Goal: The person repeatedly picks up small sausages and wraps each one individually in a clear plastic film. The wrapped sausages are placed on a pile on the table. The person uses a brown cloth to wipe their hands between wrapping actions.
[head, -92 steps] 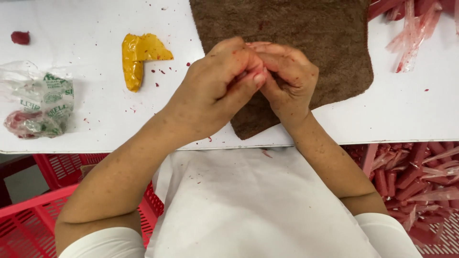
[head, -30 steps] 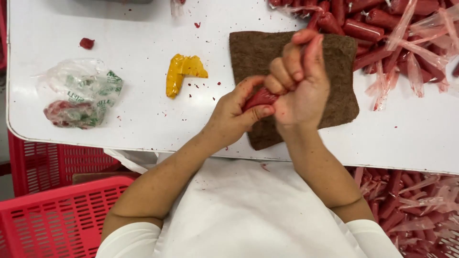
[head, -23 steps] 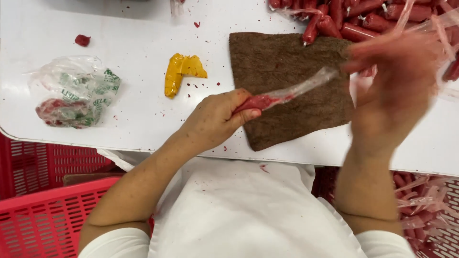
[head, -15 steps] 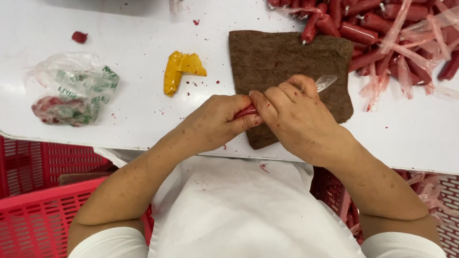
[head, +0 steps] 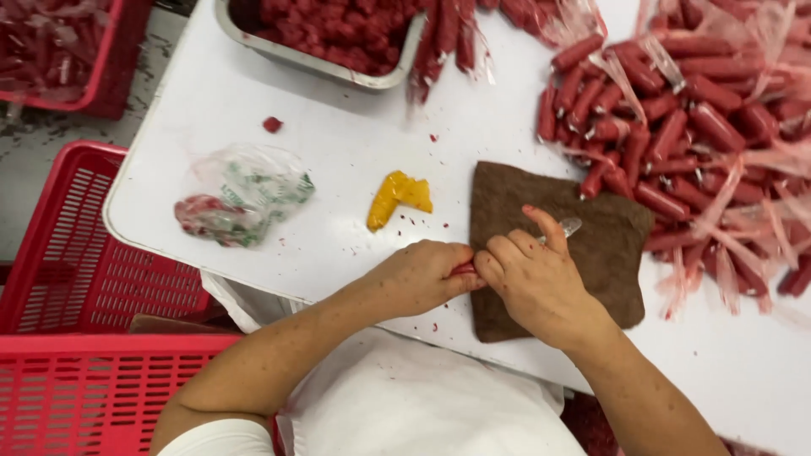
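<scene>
Both hands pinch red sausage [head: 463, 269] between them: left hand [head: 422, 277], right hand [head: 532, 283].

White table [head: 355, 143] in front of me. Yellow scrap [head: 397, 196] near its middle, crumpled clear plastic bag [head: 245, 196] with red bits inside well to its left. Small red crumb [head: 272, 124] beyond bag. Metal tray [head: 321, 38] of red pieces at far edge. Heap of red sausages [head: 693, 127] with loose clear casings far right. Red plastic crates [head: 84, 338] on floor, left.
</scene>
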